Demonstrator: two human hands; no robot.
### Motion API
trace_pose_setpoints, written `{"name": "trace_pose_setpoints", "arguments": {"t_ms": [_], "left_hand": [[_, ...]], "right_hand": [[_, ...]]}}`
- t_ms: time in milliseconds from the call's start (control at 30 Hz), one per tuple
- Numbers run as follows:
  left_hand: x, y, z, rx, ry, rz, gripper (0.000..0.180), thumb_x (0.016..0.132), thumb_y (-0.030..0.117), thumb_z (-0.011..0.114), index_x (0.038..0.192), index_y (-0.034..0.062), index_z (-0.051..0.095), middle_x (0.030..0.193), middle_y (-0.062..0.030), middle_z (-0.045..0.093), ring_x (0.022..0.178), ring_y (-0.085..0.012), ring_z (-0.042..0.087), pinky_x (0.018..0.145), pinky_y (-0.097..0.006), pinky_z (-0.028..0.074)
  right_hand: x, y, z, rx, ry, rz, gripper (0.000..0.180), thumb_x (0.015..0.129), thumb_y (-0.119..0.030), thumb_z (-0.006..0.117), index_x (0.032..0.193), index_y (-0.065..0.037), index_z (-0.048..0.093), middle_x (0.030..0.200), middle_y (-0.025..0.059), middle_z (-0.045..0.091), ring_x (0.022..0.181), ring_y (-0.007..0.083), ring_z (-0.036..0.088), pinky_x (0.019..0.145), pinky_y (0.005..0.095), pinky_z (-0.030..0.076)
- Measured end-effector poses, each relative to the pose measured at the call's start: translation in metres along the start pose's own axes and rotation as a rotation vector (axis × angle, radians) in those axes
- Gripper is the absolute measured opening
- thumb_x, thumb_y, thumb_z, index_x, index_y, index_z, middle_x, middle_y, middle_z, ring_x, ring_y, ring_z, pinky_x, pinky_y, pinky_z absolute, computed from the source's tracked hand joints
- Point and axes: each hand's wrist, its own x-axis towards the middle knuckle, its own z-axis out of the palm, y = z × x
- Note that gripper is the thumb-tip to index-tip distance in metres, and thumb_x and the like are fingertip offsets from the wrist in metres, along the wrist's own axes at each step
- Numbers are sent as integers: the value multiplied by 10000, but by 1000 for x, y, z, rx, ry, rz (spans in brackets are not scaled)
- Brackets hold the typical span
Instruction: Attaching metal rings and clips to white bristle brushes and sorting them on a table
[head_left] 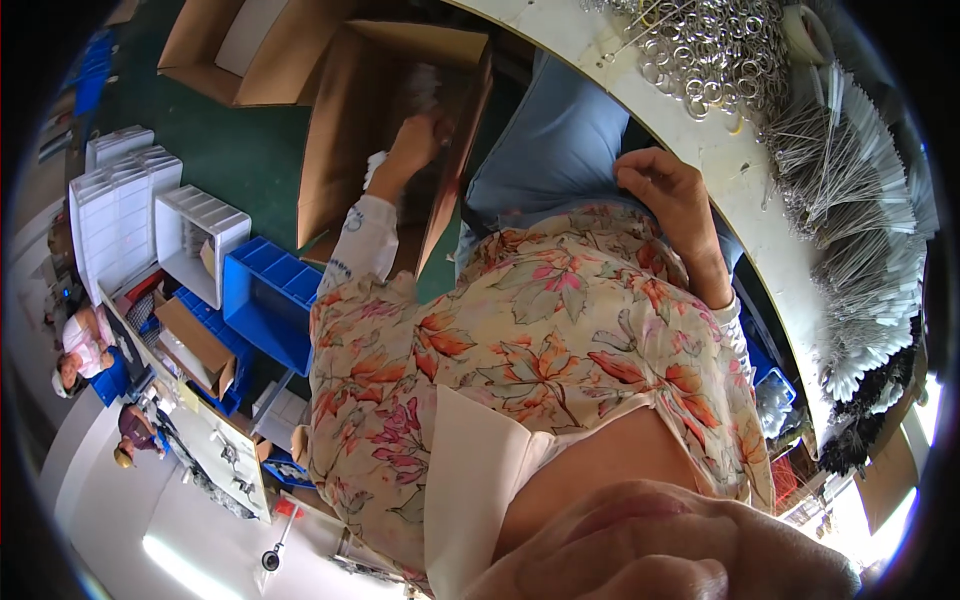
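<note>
My left hand [415,148] reaches over an open cardboard box [335,140] on the left, its fingers curled closed. Just past the fingers is a blurred whitish thing [424,85]; I cannot make out what it is or how firmly it is held. My right hand [668,190] hovers above my blue-trousered lap by the table's curved edge [690,135]. Its thumb and fingers are drawn together, and nothing shows between them. On that table to the right lies a thick heap of thin wire brushes [860,240] with pale bristles, beside a pile of metal rings [710,60].
Another cardboard box [235,60] stands at the upper left. White crates [125,210] and a blue crate [270,300] are stacked at the left. A roll of tape [808,35] lies at the table's far side. Two people work at a distant table.
</note>
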Motion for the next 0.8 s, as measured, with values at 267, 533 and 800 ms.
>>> {"name": "trace_pose_setpoints", "arguments": {"t_ms": [267, 533, 800], "left_hand": [[70, -85, 61, 201, 169, 141, 214, 842, 202, 502, 913, 37, 618, 911, -208, 631, 877, -369, 606, 764, -451, 489], [34, 34, -104, 106, 495, -297, 300, 919, 347, 451, 988, 113, 625, 918, -133, 654, 896, -323, 616, 745, -417, 493], [137, 268, -282, -220, 728, 622, 249, 944, 132, 473, 1103, -38, 561, 1016, -123, 638, 930, -182, 613, 850, -280, 462]], "right_hand": [[1, -7, 6, -13, -6, 37, 141, 836, -70, 625, 958, 0, 634, 875, 23, 634, 806, 69, 570, 725, 213, 455], [3, -42, -2, -101, -76, 63, 148, 837, -100, 615, 954, -15, 644, 839, 43, 635, 798, 106, 581, 713, 247, 477], [-5, -137, -57, -250, -4, -568, 136, 785, -57, 656, 913, -14, 656, 858, 84, 650, 813, 192, 621, 706, 291, 485]]}}
